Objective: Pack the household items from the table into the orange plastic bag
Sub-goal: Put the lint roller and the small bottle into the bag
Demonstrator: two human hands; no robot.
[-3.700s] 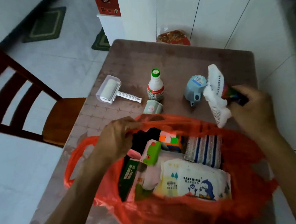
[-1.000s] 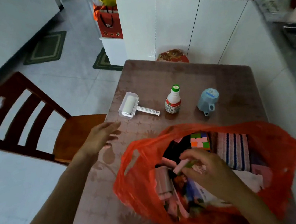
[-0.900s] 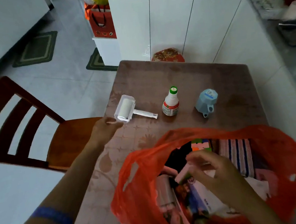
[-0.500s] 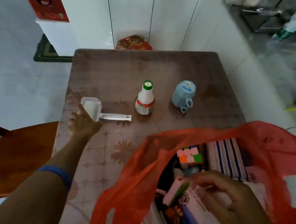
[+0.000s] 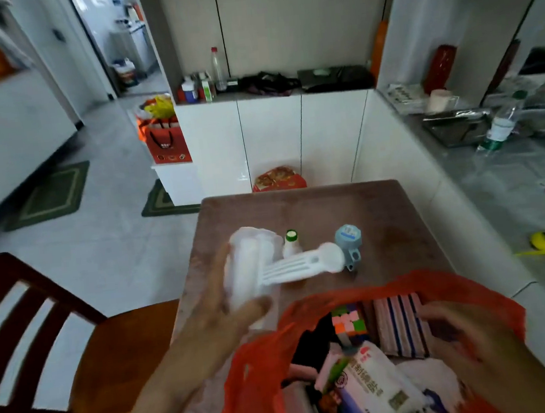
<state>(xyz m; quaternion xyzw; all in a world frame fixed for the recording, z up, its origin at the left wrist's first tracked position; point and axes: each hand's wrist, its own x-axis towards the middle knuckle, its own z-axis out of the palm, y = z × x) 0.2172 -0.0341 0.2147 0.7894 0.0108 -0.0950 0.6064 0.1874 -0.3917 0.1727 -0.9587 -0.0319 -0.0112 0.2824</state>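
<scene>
**Left hand lifts lint roller beside the orange bag**

Landmark: orange plastic bag (image 5: pixel 258 376), mouth open, at the near end of the desk (image 5: pixel 383 215).

Left hand (image 5: pixel 218 309) is just left of the bag's mouth, raised off the desk. Its grip is closed round the head of the lint roller (image 5: pixel 270 267): fingers curl behind the white roll in its clear cover, thumb in front. The roller's ribbed handle sticks out to the right, above the bag's far rim. Motion blur on hand and roller.

Right hand (image 5: pixel 473 340) is at the bag's right side, inside or at the rim, blurred. Cannot tell whether its grip holds the plastic, an item, or nothing.

Inside the bag: a colour cube (image 5: pixel 349 322) at the far side, a striped cloth pack (image 5: pixel 399 324) right of it, a white packet with red logo (image 5: pixel 377 383) toward the near side, other items too jumbled to name.

Beyond the bag on the desk: a white bottle with a green cap (image 5: pixel 291 243), partly hidden behind the roller, and a blue-grey mug (image 5: pixel 349 242) upside down just right of it.

Left of the bag, off the desk: a wooden chair (image 5: pixel 77 344). Far beyond the bag: white cabinets (image 5: pixel 274 139).
</scene>
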